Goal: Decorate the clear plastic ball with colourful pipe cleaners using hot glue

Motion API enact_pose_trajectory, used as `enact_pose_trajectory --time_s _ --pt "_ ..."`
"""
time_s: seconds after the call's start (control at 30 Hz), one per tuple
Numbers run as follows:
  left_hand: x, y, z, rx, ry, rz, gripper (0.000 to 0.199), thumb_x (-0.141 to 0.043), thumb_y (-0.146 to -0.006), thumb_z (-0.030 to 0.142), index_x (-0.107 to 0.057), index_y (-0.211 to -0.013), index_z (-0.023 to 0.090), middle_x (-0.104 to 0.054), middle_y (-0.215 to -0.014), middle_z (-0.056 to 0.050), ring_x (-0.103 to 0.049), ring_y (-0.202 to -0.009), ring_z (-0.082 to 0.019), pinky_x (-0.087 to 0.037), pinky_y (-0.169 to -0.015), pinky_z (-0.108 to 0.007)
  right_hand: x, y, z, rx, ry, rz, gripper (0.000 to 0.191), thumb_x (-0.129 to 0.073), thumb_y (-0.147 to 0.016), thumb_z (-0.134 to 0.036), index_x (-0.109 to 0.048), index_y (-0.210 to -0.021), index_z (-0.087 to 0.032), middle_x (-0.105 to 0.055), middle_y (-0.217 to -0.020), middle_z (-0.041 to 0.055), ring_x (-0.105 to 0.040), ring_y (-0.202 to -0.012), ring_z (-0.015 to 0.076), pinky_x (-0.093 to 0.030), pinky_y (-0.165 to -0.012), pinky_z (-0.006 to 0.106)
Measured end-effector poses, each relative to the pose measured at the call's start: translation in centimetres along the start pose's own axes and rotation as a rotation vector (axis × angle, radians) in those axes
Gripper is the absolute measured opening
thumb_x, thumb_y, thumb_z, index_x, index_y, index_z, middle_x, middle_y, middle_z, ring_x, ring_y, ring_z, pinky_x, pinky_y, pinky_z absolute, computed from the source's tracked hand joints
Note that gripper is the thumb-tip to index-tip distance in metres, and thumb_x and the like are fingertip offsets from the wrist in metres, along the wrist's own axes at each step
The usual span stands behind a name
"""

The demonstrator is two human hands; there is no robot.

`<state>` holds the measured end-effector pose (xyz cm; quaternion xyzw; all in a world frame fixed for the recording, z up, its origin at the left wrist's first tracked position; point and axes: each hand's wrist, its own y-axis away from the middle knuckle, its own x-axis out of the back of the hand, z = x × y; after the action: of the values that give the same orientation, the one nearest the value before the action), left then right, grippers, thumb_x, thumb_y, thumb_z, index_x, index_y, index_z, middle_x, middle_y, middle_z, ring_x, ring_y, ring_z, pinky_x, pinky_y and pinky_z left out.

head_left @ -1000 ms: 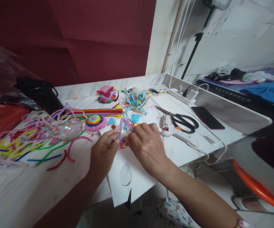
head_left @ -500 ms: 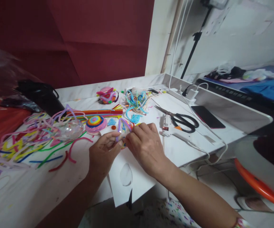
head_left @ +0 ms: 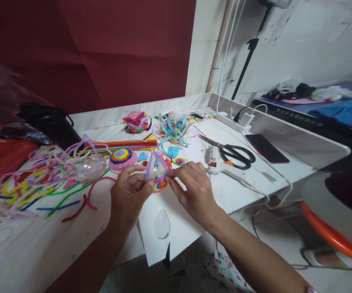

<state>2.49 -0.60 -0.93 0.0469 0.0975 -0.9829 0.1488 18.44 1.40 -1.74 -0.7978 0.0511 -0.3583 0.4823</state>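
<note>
The left hand (head_left: 126, 195) grips the colourful ball (head_left: 157, 166) from nine o'clock. The right hand (head_left: 196, 189) pinches it at three o'clock.

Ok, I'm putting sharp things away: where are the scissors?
In the head view, the scissors lie on the table, right of the hands, between the glue gun and the phone.

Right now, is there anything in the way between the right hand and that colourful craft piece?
Nothing visible: the right hand has its fingertips at the right edge of the colourful craft piece, which the left hand holds. The scissors lie farther right.
</note>
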Motion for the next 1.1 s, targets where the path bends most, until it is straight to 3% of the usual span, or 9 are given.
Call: enact_pose_trajectory --time_s 0.3,0.67,0.97,1.1 --pt "0.3 0.1 0.2 0.037 0.025 -0.008 0.040 -0.077 -0.062 0.011 -0.056 -0.094 0.020 -0.072 -0.068 0.004 -0.067 -0.063 -0.009 -0.052 -0.063 -0.015 -0.2 0.8 -0.2 0.084 0.068 0.013 0.010 -0.059 -0.090 -0.013 -0.068 -0.095 -0.015 -0.071 -0.085 0.0056 -0.054 -0.078 0.0195 -0.033 -0.068 0.035" --pt "0.2 0.1 0.3 0.006 0.123 -0.014 0.048 -0.080 -0.059 0.010 -0.052 -0.094 0.023 -0.074 -0.069 0.003 -0.070 -0.062 -0.011 -0.055 -0.061 -0.016 -0.3 1.3 -1.4 -0.051 -0.136 0.124 0.027 -0.052 -0.089 -0.005 -0.063 -0.108 -0.020 -0.066 -0.103 0.0113 -0.057 -0.094 0.0245 -0.047 -0.074 0.042" --pt "0.1 0.2 0.2 -0.002 0.153 0.019 0.052 -0.081 -0.056 0.009 -0.048 -0.094 0.022 -0.075 -0.068 0.002 -0.070 -0.062 -0.012 -0.055 -0.061 -0.017 -0.4 1.8 -1.6 -0.033 -0.142 0.148 0.028 -0.051 -0.090 -0.002 -0.058 -0.113 -0.015 -0.072 -0.094 0.0093 -0.064 -0.090 0.0221 -0.049 -0.075 0.040" --pt "0.0 0.1 0.2 -0.012 0.147 -0.003 0.052 -0.079 -0.058 0.006 -0.047 -0.095 0.022 -0.074 -0.066 0.003 -0.068 -0.058 -0.010 -0.054 -0.060 -0.015 -0.4 1.3 -1.1 -0.114 -0.119 0.166 0.018 -0.056 -0.089 -0.006 -0.059 -0.102 -0.019 -0.071 -0.084 0.0048 -0.065 -0.078 0.0181 -0.049 -0.070 0.035"
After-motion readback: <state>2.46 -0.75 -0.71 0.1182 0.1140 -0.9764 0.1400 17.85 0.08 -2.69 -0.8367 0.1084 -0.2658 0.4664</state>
